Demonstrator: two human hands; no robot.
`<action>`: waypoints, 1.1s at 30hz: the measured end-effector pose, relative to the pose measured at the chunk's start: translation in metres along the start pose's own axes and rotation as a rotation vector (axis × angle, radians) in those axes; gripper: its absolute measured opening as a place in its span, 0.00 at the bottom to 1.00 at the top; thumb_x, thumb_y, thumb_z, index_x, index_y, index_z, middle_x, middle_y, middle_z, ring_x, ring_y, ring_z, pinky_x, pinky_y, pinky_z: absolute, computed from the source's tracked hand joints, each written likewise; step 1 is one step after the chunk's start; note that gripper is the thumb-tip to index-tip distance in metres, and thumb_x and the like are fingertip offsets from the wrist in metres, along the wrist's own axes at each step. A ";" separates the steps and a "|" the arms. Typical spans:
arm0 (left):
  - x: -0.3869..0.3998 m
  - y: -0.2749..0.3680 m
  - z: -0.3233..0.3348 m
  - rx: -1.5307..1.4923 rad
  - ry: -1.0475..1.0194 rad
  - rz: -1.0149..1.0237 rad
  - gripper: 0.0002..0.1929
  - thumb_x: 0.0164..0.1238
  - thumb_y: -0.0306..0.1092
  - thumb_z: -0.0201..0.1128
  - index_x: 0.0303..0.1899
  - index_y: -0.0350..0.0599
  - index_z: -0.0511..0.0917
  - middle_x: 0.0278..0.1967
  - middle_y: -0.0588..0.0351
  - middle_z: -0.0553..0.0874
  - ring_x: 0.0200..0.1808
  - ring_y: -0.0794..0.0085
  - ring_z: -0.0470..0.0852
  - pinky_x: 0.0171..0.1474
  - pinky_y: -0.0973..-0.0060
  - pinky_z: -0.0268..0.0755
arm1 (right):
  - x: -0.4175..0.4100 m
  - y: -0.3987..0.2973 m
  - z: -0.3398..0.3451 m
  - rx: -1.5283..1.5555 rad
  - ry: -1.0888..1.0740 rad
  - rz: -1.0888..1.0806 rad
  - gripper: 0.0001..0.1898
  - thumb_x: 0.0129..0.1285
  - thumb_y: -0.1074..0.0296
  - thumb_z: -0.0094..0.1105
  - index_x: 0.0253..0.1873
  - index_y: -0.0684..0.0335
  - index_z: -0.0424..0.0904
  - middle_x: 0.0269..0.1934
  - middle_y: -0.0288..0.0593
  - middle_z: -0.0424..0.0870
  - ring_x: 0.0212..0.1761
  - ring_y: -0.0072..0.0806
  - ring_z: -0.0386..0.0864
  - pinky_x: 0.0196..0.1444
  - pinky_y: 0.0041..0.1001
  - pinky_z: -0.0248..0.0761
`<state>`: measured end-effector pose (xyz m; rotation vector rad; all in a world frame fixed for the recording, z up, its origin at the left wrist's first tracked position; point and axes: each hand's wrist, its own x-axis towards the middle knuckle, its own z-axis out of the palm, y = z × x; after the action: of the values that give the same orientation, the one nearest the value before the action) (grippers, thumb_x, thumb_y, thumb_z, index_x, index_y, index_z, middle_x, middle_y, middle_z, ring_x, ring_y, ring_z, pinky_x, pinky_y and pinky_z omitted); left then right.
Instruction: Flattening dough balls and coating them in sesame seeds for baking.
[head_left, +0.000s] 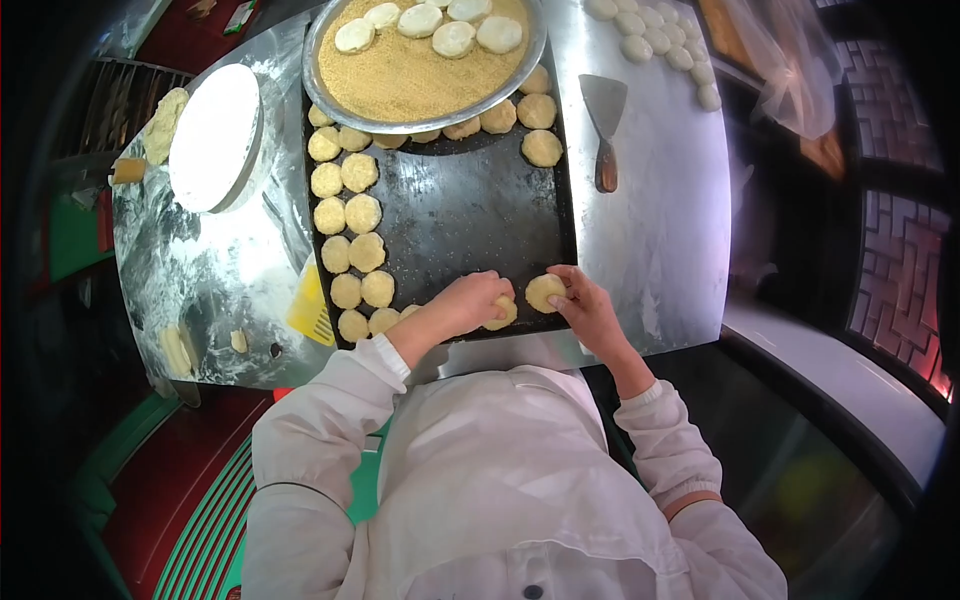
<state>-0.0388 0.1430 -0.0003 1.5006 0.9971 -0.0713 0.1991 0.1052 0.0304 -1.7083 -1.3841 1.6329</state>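
Note:
A black baking tray (465, 202) lies before me, lined along its left, back and front edges with round coated dough cakes (363, 214). Near the tray's front edge, my left hand (480, 296) grips a coated cake (501, 313) from above, its fingers partly covering it. My right hand (585, 300) pinches another coated cake (545, 293) by its right side at the front right corner. Across the tray's back rests a wide metal bowl (311, 75) of golden crumbs or seeds (405, 82), with several pale, uncoated dough discs (454, 39) on top.
Right of the tray lies a scraper (604, 124) with a wooden handle. Several dough balls (656, 39) sit at the far right. A white oval basin (214, 139) stands on the floured left side, near a dough lump (165, 124). A yellow plastic scraper (311, 306) touches the tray's left edge.

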 end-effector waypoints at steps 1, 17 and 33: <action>-0.002 0.000 0.008 0.177 0.095 0.123 0.18 0.61 0.31 0.72 0.53 0.42 0.81 0.46 0.50 0.84 0.49 0.55 0.82 0.54 0.64 0.74 | -0.002 0.005 0.002 0.004 0.004 0.005 0.20 0.69 0.79 0.61 0.65 0.65 0.74 0.47 0.40 0.83 0.44 0.22 0.79 0.51 0.25 0.75; -0.078 -0.017 -0.022 0.135 0.767 0.169 0.17 0.64 0.26 0.67 0.55 0.44 0.83 0.55 0.53 0.83 0.59 0.58 0.78 0.63 0.63 0.68 | -0.004 0.015 0.046 -0.716 0.022 -0.182 0.21 0.67 0.70 0.62 0.64 0.53 0.79 0.51 0.45 0.77 0.50 0.44 0.81 0.49 0.40 0.78; -0.202 -0.109 -0.015 0.165 1.131 -0.262 0.10 0.66 0.26 0.65 0.48 0.45 0.85 0.46 0.55 0.87 0.49 0.61 0.80 0.56 0.63 0.67 | 0.029 -0.038 0.110 -0.641 -0.149 -0.578 0.18 0.59 0.72 0.68 0.56 0.65 0.83 0.51 0.46 0.80 0.54 0.42 0.76 0.57 0.38 0.72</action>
<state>-0.2374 0.0329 0.0343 1.5267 2.1193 0.5826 0.0797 0.1094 0.0206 -1.2705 -2.3840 1.0623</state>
